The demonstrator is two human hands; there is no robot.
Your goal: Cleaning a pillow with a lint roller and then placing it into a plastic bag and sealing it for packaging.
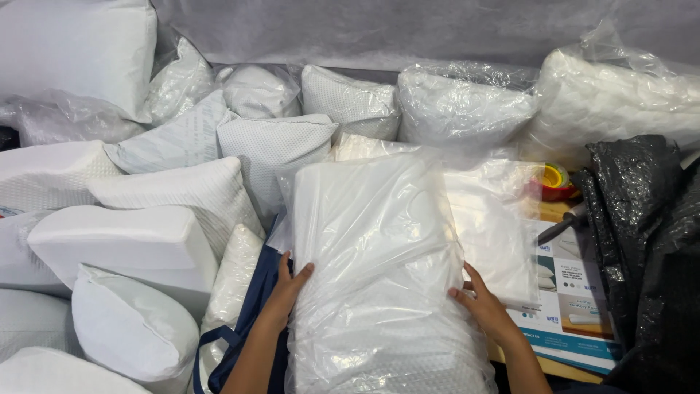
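I've got the bagged pillow [379, 277] dead centre in front of me, standing on end w/ its clear plastic bag loose & crinkled round it. My left hand [286, 288] is pressed flat on the pillow's left edge, fingers spread open against the plastic. My right hand [481, 303] is on the right edge lower down, fingers curled onto the plastic, gripping the side.

Everything else relative to that pillow: just left of it, behind my left hand, a navy bag [251, 321] w/ a strap. Further left, a heap of bare white pillows [131, 241], incl. a contoured foam one. Behind it, a row of more pillows in clear bags [467, 109] against a grey sheet backdrop. Right of it, touching its plastic, a flat sheet of clear plastic over a printed leaflet [576, 299] on the wooden table [558, 211]. Behind-right, a red-&-yellow tape roll [554, 181]. Far right, a crumpled black plastic bag [649, 248].
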